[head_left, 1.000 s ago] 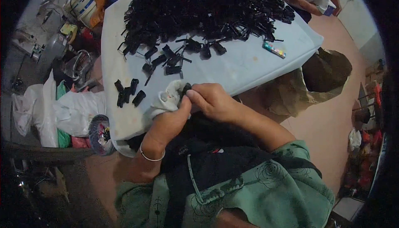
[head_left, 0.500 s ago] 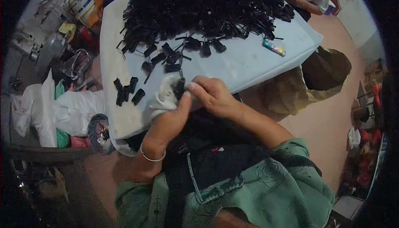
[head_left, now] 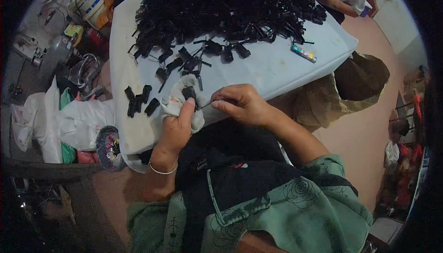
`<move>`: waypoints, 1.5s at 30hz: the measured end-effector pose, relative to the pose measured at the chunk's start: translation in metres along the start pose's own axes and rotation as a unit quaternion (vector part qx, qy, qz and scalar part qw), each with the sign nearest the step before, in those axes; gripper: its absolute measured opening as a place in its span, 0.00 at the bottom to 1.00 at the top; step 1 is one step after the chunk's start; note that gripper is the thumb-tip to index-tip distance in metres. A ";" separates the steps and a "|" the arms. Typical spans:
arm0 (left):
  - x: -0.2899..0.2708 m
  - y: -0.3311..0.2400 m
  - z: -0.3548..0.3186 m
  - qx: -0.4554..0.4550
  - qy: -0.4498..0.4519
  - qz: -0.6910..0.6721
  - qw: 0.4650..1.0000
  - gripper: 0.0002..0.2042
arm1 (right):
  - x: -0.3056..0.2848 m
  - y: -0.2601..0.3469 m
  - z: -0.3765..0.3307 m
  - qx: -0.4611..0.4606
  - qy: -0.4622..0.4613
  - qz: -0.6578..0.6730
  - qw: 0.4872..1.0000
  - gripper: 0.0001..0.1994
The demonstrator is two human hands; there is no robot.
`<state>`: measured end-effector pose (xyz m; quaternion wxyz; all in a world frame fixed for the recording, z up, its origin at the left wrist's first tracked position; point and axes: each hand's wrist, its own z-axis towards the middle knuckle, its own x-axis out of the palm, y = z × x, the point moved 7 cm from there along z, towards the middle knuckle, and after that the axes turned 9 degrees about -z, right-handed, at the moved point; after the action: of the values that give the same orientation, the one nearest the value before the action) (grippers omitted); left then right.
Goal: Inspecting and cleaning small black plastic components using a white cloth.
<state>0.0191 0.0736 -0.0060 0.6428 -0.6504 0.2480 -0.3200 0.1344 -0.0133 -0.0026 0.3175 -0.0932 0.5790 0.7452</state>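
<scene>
At the centre of the frame, our left hand has its grip clamped on a white cloth around a small black piece. Our right hand pinches a thin black strip beside it, above the pale surface.

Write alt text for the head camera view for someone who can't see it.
Seen from above, a person's left hand grips a white cloth wrapped around a small black piece, while the right hand pinches a thin stick pointing at it. Beyond, a big heap of black pieces covers a pale blue table.
</scene>
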 end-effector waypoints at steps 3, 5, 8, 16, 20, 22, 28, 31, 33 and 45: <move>0.006 -0.001 -0.004 -0.004 0.035 0.100 0.994 0.14 | -0.001 0.005 0.001 -0.063 -0.031 0.000 0.998 0.07; 0.017 -0.005 -0.008 0.063 0.095 0.147 0.983 0.13 | 0.001 0.009 0.003 -0.073 -0.032 0.004 0.997 0.07; 0.020 -0.012 -0.012 0.118 0.080 0.183 0.973 0.12 | 0.007 0.002 0.005 0.028 0.012 0.099 0.995 0.07; 0.010 0.003 -0.005 0.015 0.043 0.041 0.998 0.11 | 0.017 0.016 0.009 -0.048 0.049 -0.060 0.996 0.13; 0.007 -0.003 -0.010 0.187 0.052 0.336 0.922 0.11 | 0.029 0.012 0.012 -0.001 0.082 -0.014 0.997 0.13; 0.004 -0.002 -0.013 0.188 0.031 0.320 0.928 0.12 | 0.039 0.005 0.016 0.006 0.045 0.035 0.998 0.13; -0.009 -0.014 -0.014 0.147 -0.004 0.348 0.926 0.14 | 0.056 -0.001 0.027 0.053 0.128 0.090 0.986 0.14; -0.025 -0.033 -0.004 0.188 -0.040 0.447 0.873 0.16 | 0.030 0.003 0.045 -0.051 0.004 -0.167 0.985 0.12; -0.036 -0.041 -0.001 0.188 -0.069 0.579 0.791 0.19 | 0.022 -0.008 0.056 -0.016 -0.021 -0.235 0.972 0.12; -0.015 0.005 -0.002 -0.092 -0.044 0.089 0.991 0.12 | 0.034 0.007 0.030 -0.084 0.032 -0.090 0.992 0.11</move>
<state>0.0080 0.0830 -0.0128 0.6163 -0.6956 0.3045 -0.2086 0.1100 0.0255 -0.0049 0.3554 -0.1949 0.5137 0.7562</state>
